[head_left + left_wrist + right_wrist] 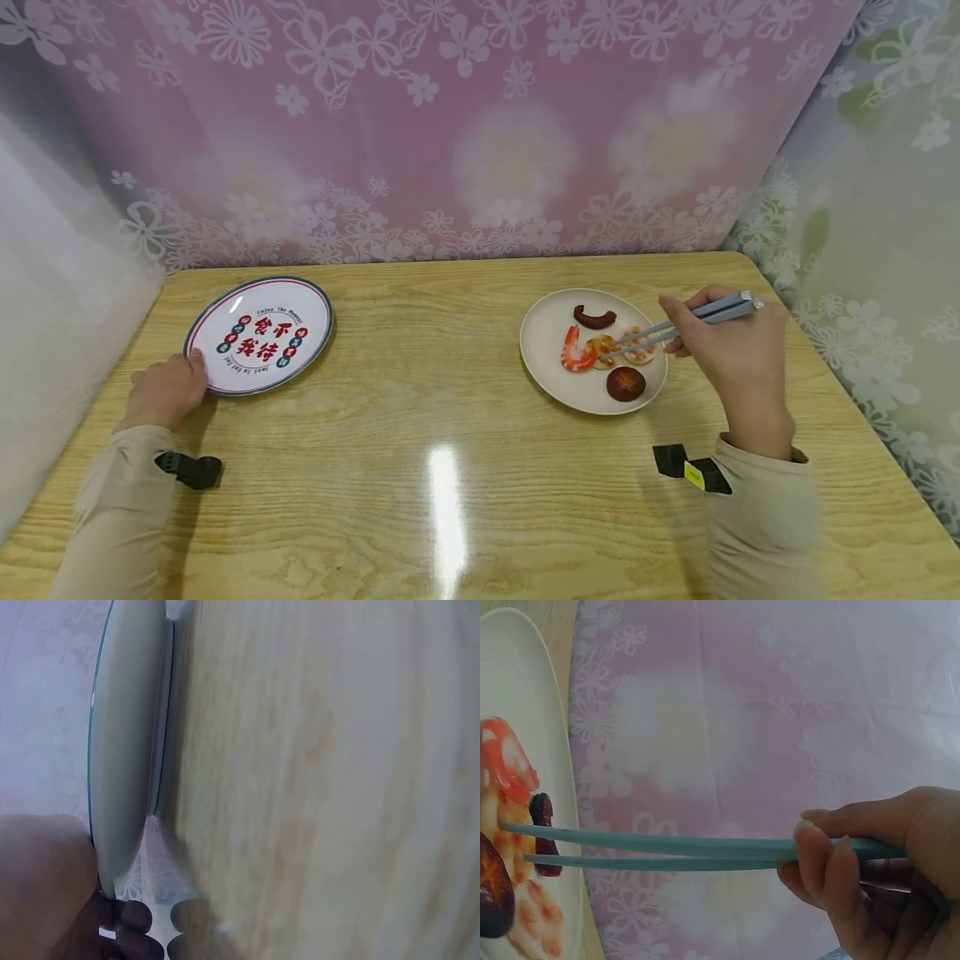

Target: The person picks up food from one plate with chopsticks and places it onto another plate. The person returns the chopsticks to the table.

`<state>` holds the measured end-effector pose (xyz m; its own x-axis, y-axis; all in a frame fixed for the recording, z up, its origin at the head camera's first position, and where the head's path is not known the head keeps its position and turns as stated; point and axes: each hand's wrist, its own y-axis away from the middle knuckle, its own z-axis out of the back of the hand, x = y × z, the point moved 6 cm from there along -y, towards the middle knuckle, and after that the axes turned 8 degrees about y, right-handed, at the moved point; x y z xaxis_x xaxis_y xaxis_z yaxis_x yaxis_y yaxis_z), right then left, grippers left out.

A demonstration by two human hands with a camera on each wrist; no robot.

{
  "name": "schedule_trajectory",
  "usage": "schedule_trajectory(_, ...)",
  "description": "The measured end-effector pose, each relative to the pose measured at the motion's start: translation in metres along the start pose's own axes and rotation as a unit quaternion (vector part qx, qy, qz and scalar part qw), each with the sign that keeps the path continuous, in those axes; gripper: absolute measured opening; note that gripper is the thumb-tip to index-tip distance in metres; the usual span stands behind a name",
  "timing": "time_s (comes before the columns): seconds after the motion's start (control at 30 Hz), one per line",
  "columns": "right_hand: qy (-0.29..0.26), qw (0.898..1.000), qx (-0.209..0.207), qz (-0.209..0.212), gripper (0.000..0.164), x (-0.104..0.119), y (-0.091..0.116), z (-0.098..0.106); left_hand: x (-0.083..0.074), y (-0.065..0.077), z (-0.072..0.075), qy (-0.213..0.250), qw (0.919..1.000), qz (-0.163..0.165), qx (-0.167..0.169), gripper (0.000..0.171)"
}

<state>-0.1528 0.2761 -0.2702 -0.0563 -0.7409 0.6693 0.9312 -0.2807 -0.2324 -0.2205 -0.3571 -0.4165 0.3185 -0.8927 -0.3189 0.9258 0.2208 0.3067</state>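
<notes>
My left hand (167, 387) grips the near left rim of a white oval plate (311, 315) with red and green lettering. In the left wrist view the thumb lies over the rim and the fingers curl beneath; the plate's side (124, 735) stands close over the table. My right hand (738, 358) holds pale blue-grey chopsticks (675, 845), their tips at a yellow-brown food piece (600, 350) on a beige round plate (543, 333). Around that piece lie a shrimp (576, 354), a brown mushroom cap (626, 384), a curved dark-red piece (595, 318) and a pale browned piece (645, 353).
The wooden table (420, 367) carries both plates, far apart, with bare wood between them. A pink flowered curtain (480, 150) hangs along its back edge, and pale cloth (885, 292) borders the right side. Black wrist devices (191, 468) sit on both sleeves.
</notes>
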Motion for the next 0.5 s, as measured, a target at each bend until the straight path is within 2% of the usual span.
schedule_trajectory(0.3, -0.01, 0.999, 0.034, 0.001, 0.041, -0.005, -0.009, -0.019, 0.001, -0.001, -0.001, -0.007, 0.9999, 0.002, 0.01, 0.066)
schedule_trajectory(0.5, -0.025, 0.999, 0.032, 0.034, 0.049, -0.006, -0.011, -0.022, 0.001, -0.002, 0.001, -0.01, 0.9999, 0.002, 0.007, 0.066)
